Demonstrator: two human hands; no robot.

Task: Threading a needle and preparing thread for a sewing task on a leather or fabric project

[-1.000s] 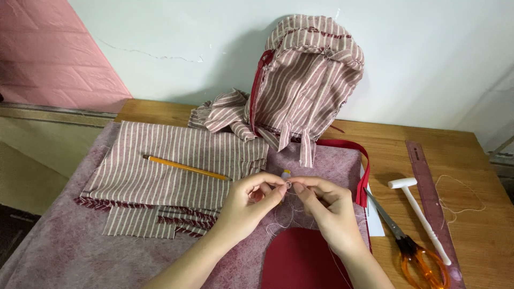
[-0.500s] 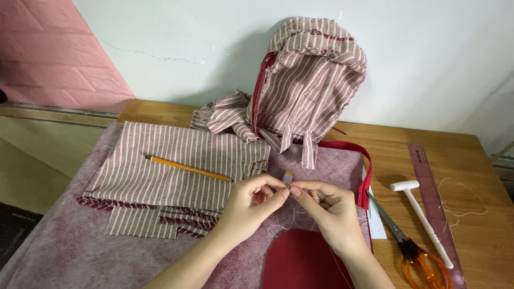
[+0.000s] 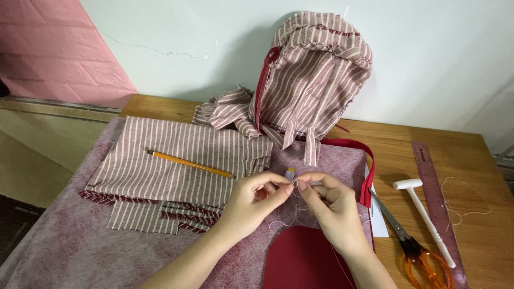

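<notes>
- Head view: both hands meet over the middle of the table, above a mottled pink felt sheet (image 3: 64,251) that covers the table's left and centre.
- Left hand (image 3: 251,200): thumb and forefinger are pinched narrow on a small pale item, probably a needle; it is too small to identify with certainty.
- Right hand (image 3: 329,206): fingertips are closed tightly on the end of a fine white thread (image 3: 278,227), which loops down onto the felt just below the hands.
- The fingertips of the two hands touch or nearly touch; which one cannot be told.
- A small spool-like object (image 3: 289,173) stands just behind the fingertips.
- A dark red fabric panel (image 3: 302,262) lies at the near edge, directly beneath the wrists.
- Folded striped fabric (image 3: 176,160) lies toward the left side, with a yellow pencil (image 3: 190,163) resting on top.
- A striped backpack (image 3: 316,75) stands upright at the far edge against the wall.
- Near the right edge lie orange-handled scissors (image 3: 423,259), a white mallet (image 3: 425,217) and a ruler (image 3: 436,198), all apart from the hands.
- Step in hand, as a judgement: threading the needle.
- Next move calls for a steady left-hand pinch, exact alignment of the thread tip with the eye, and a short, straight push.
</notes>
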